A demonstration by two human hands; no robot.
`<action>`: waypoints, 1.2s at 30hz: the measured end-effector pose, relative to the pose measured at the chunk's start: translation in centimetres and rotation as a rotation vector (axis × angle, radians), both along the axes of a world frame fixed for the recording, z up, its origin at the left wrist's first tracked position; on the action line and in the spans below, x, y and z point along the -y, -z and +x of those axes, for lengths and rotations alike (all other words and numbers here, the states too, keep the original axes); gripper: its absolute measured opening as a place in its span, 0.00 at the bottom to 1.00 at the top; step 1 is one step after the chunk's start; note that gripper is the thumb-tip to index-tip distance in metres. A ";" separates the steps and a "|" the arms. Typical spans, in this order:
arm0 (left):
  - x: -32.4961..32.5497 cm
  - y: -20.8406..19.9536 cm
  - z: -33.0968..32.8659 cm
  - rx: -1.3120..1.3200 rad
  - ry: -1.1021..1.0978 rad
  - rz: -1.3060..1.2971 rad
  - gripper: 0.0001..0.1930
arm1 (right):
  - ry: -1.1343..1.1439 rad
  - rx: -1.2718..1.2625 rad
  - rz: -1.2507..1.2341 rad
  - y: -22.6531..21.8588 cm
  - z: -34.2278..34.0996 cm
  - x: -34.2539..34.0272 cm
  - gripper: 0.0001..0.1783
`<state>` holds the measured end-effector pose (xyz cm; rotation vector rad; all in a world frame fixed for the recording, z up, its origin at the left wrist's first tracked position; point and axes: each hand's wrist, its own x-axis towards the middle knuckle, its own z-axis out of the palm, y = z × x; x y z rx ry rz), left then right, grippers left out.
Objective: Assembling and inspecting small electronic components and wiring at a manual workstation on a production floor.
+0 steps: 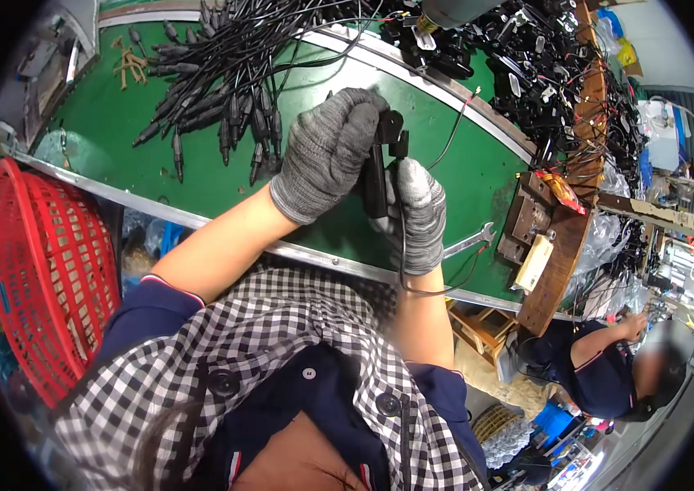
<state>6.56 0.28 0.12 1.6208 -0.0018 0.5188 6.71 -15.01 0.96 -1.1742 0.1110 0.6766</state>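
Both my hands wear grey knitted gloves and meet over the green work surface (478, 184). My left hand (326, 151) is closed round a long black plastic housing (375, 184) with a rounded, hinge-like head at its top. Close beside it on the right, my right hand (419, 213) is closed on a black cable (403, 245), below a small black block at the cable's upper end. Some right fingers are hidden behind the housing. From this hand the cable loops down past the wrist and back up to a thin red lead near the wrench.
Many black cables with plugs (236, 106) lie heaped at the far left, by some tan pieces (130, 65). Black parts (535, 74) are piled far right. A wrench (471, 237) lies near a metal fixture (527, 217). A red basket (48, 270) stands left; another person (597, 364) sits right.
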 end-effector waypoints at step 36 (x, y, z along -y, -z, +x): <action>-0.3 2.5 1.3 0.261 -0.224 0.628 0.14 | -0.016 0.173 -0.111 1.9 0.7 -0.9 0.24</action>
